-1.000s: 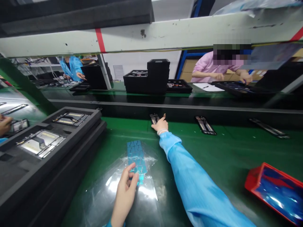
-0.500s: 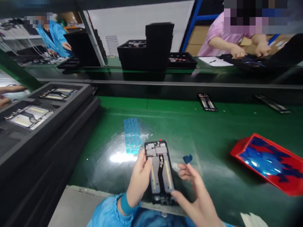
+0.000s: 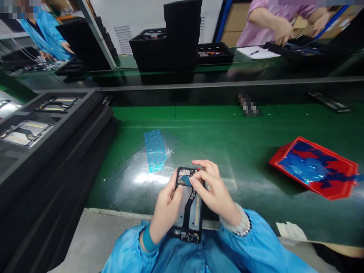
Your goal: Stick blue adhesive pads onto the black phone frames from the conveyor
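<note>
Green bench top [image 3: 241, 151] spreads below my camera, and past its dark back ledge I see a person in pink [image 3: 264, 22], a person in blue [image 3: 49, 36] and stacked black trays [image 3: 183, 38]. The opened phone [image 3: 195, 218] is low in the centre of my view, held at the near edge of the bench, its internals facing up. My left hand [image 3: 167, 206] is clamped on its left side, thumb over the edge. My right hand [image 3: 217, 191] has thumb and forefinger together at a small blue piece [image 3: 185, 180] on the phone's upper end; I cannot tell whether they pinch it or only touch it. Just beyond lies a blue sticker sheet [image 3: 155, 148] on clear film [image 3: 127, 185]. On my right is a red bin [image 3: 342, 185] containing blue film scraps [image 3: 304, 168]; on my left, a dark foam tray [image 3: 66, 123] carries two more opened units
</note>
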A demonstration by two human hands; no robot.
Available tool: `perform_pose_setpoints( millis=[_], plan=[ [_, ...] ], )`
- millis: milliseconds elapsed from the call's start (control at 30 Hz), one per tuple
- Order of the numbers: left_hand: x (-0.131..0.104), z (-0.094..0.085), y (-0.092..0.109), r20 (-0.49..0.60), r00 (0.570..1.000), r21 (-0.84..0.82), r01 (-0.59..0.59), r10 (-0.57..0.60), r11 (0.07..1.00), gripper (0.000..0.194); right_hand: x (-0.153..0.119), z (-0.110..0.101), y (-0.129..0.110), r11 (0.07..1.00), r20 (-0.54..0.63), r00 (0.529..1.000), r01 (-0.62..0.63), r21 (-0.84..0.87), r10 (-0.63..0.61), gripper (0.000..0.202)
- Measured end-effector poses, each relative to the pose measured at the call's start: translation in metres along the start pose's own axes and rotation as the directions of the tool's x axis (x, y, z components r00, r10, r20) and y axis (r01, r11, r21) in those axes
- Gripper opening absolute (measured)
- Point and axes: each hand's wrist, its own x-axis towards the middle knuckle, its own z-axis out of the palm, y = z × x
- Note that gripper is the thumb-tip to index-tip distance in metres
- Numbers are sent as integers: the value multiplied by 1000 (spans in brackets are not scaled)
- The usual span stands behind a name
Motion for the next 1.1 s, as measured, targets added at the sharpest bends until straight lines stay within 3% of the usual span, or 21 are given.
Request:
perform_pose_setpoints(
  millis=[167,367,867,1100],
  plan=[
    [-1,-1,3,15,1000,64,-15,14,998,50,6,-7,2,998,82,997,4,56,-9,20],
    [-4,-2,6,38,999,125,-36,31,992,51,8,-8,1,999,87,996,26,43,-30,20],
    [-8,0,13,2,1000,20,29,-29,999,51,7,-10,-1,1000,117,993,25,12,-26,21],
    [-9,0,11,32,999,76,-1,-1,997,49,6,-12,-3,1000,120,993,19,14,-20,21]
  ],
)
